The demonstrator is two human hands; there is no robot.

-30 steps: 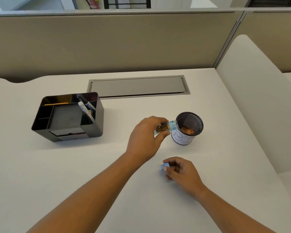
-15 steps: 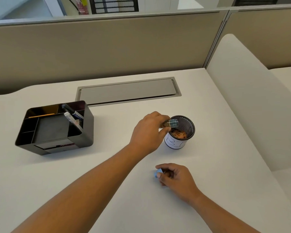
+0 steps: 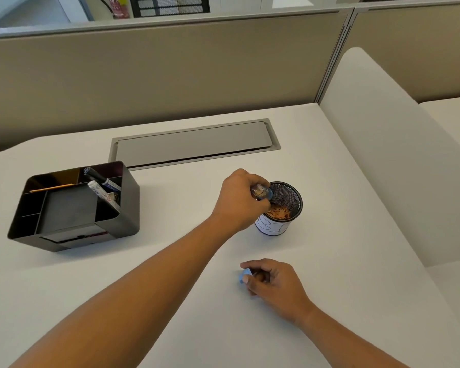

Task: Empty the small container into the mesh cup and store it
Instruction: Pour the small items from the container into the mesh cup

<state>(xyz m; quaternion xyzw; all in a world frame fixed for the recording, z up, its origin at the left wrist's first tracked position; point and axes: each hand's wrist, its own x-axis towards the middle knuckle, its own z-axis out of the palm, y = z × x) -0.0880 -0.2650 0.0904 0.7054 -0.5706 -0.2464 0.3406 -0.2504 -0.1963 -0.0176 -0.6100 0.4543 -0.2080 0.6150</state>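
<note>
My left hand (image 3: 239, 200) grips a small clear container with a blue rim (image 3: 262, 193), tipped with its mouth over the black mesh cup (image 3: 290, 200). Orange-brown bits lie inside the cup, which wears a white paper label on its lower wall. My right hand (image 3: 272, 284) rests on the desk nearer to me, its fingers closed on a small blue cap (image 3: 244, 275). A black desk organiser (image 3: 72, 208) stands to the left of both hands.
The organiser holds markers (image 3: 104, 181) and a pencil (image 3: 51, 187). A grey cable hatch (image 3: 194, 143) is set into the white desk (image 3: 170, 261) behind the cup. Beige partition walls close the back, and a white divider (image 3: 398, 160) rises at the right.
My left hand has moved the container further over the cup and tipped it more steeply. More of the bits now lie in the cup. My right hand stays on the desk with the cap.
</note>
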